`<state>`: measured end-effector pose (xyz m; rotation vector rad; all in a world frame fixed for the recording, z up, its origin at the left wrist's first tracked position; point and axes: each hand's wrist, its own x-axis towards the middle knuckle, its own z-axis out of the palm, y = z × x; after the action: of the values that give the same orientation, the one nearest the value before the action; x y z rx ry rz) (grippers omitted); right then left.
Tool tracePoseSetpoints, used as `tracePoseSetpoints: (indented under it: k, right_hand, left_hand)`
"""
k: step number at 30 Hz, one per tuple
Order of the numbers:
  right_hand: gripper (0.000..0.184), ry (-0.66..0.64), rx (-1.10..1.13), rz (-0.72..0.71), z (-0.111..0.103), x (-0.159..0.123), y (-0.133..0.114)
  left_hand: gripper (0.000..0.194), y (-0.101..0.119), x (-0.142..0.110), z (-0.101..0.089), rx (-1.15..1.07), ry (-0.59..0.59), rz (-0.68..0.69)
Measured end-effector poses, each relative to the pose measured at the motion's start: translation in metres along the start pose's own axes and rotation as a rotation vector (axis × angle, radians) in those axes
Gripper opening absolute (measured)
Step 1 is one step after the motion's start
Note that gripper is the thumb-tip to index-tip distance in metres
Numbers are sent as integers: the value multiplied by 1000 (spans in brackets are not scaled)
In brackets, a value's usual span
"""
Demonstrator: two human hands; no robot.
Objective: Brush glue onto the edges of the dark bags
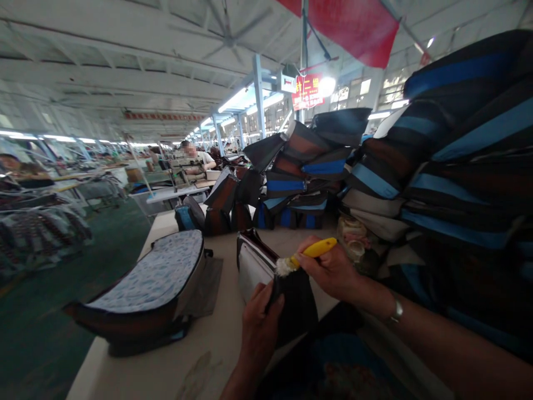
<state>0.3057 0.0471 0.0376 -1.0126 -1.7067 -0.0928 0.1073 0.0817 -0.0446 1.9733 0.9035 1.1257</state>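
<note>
My right hand [327, 269] is closed round a brush with a yellow handle [318, 248]. Its pale bristles [285, 267] touch the upper edge of a dark fabric bag piece [297, 305] that stands on the table in front of me. With my left hand [261, 319] I pinch the near edge of this piece, thumb on the dark side and fingers on the light grey lining. To the left lies a bag part [154, 272] with a blue-and-white patterned lining facing up.
Stacked dark bag pieces with blue and brown bands [287, 183] line the table's back, and a taller pile [462, 166] rises at the right. A jar [353, 236] stands by my right hand. Further off, a person [204, 158] sits at a sewing machine.
</note>
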Motion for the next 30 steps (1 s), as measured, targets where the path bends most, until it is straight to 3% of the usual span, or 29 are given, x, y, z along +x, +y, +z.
tracePoseSetpoints:
  k: [5,12,17,19,22,27,30]
  right_hand:
    - [10,68,-112,-29,-28,-3,2]
    - [8,-52,-58,-75,-25,-11,-1]
    - [11,88,-114,-16,-42,-13,4]
    - [10,97,-48,18,-42,-14,4]
    - [14,5,-61,7,-39,-16,5]
    - [14,73,-64,9,-37,-11,-5]
    - [17,-16,56,3,-22,-5,-11]
  left_hand:
    - [29,2,0,-1,-23,-7,-14]
    - [36,12,0,0,-31,2,-60]
    - [36,11,-2,-2,-27,-12,-73]
    - [36,11,-2,-2,-19,-16,-67]
    - [32,13,-2,-1,8,4,-55]
    - [30,17,-2,-1,-7,-48,-32]
    - [29,18,-2,0,-23,-80,-3]
